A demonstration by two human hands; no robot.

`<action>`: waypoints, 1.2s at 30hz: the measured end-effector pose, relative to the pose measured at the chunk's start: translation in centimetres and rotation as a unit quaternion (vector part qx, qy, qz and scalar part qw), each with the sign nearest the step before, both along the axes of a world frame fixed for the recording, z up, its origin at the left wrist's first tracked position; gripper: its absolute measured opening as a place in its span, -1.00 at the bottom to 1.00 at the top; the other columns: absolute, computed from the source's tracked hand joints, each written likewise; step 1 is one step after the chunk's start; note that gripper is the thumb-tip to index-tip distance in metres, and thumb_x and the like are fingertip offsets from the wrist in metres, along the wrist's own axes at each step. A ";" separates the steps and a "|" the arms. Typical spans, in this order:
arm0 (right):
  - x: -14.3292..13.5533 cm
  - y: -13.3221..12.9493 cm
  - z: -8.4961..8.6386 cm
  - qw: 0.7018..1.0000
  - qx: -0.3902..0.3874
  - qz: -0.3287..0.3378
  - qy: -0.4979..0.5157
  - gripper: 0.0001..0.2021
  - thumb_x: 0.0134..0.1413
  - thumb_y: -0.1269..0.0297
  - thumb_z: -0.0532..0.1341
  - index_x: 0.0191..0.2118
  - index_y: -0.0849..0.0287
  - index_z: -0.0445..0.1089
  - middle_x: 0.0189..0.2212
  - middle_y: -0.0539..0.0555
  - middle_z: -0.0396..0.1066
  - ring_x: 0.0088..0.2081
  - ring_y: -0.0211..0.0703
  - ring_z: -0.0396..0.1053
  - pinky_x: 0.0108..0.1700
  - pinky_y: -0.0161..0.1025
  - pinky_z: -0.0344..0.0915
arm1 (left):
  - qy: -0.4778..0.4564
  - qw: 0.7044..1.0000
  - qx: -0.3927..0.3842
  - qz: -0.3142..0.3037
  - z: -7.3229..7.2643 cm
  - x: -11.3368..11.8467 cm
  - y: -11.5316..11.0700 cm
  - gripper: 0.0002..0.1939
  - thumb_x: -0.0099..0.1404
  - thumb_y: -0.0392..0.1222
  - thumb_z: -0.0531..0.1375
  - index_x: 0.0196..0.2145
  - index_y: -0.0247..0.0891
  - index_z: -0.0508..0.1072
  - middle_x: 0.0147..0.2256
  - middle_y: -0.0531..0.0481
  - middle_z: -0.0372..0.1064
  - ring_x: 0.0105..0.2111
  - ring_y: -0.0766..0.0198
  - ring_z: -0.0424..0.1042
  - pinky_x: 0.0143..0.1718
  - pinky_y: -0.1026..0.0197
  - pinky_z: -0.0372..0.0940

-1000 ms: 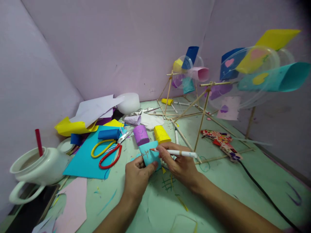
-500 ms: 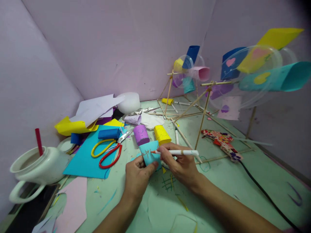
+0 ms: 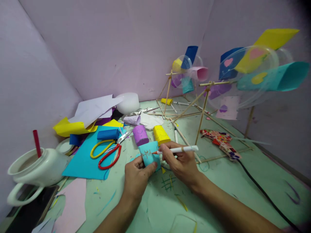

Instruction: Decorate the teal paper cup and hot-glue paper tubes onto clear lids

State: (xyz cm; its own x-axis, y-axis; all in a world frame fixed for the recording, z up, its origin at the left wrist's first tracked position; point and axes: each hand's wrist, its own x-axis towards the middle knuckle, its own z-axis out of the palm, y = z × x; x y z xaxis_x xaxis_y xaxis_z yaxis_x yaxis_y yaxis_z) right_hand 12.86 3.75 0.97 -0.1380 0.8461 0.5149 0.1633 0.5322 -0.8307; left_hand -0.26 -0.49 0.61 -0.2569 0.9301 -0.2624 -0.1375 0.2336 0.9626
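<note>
My left hand point(image 3: 139, 174) grips a small light-blue paper tube point(image 3: 148, 149) by its lower part, thumb across its front. Reddish-brown strokes are drawn on the paper. In my right hand point(image 3: 179, 160) is a white marker point(image 3: 183, 149), pinched near its orange-brown tip, which is at the right end of the strokes. Just behind the tube stand a purple paper tube point(image 3: 140, 136) and a yellow paper tube point(image 3: 161, 134), both with drawn marks. Scissors point(image 3: 109, 153) with one yellow and one red handle lie to the left, partly over a blue paper sheet point(image 3: 85, 161).
A white teapot-like vessel point(image 3: 46, 166) with a red stick in it stands at left. Stick-framed wheels with colored paper tubes, including a large wheel point(image 3: 257, 76), rise at right. A floral-patterned tool point(image 3: 223, 142) trails a black cord. Paper scraps point(image 3: 73, 204) lie front left.
The marker tip has shifted slightly right on the light-blue tube, and another stroke shows there. My left hand keeps its hold. The whole view has shifted a little.
</note>
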 end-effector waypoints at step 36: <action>0.0 -0.2 0.0 0.995 0.090 -0.018 -0.033 -0.82 0.11 0.40 0.15 -0.47 0.24 0.44 -0.59 0.05 0.46 -0.55 -0.26 0.41 -0.48 -0.36 0.31 | 0.017 1.000 0.021 0.004 -0.8 -0.1 0.2 -0.70 -0.16 -0.18 0.37 -0.38 -0.32 0.59 -0.48 -0.01 0.51 -0.46 0.23 0.43 -0.47 0.31 0.27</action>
